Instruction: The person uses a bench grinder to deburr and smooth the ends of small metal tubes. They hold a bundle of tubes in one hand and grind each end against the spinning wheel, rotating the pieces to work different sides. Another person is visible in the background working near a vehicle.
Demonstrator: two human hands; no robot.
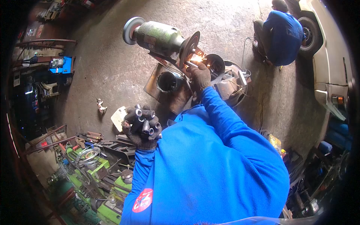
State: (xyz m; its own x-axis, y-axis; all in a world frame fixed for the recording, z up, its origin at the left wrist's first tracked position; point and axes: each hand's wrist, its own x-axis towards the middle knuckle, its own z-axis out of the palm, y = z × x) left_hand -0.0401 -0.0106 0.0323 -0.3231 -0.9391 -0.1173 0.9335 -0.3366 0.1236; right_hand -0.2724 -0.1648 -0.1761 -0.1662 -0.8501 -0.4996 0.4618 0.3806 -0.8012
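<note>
My right hand [200, 77], in a dark work glove, pinches a short metal tube [191, 64] and presses its end against the dark wheel [189, 48] of a green bench grinder [159, 36]. Bright orange sparks [197, 58] fly off where they meet. My left hand [141, 139], also gloved, is held out at the left, curled around a bunch of several short metal tubes [146, 126] whose hollow ends point in different directions. A paler wheel [132, 30] sits on the grinder's far left end.
Below the grinder stand an open round container [168, 81] and a dark metal bucket [215, 67]. Green machinery [108, 176] and metal stock lie at lower left. A person in blue [283, 35] crouches by a vehicle's wheel [309, 35]. A small cat [101, 106] is on the floor.
</note>
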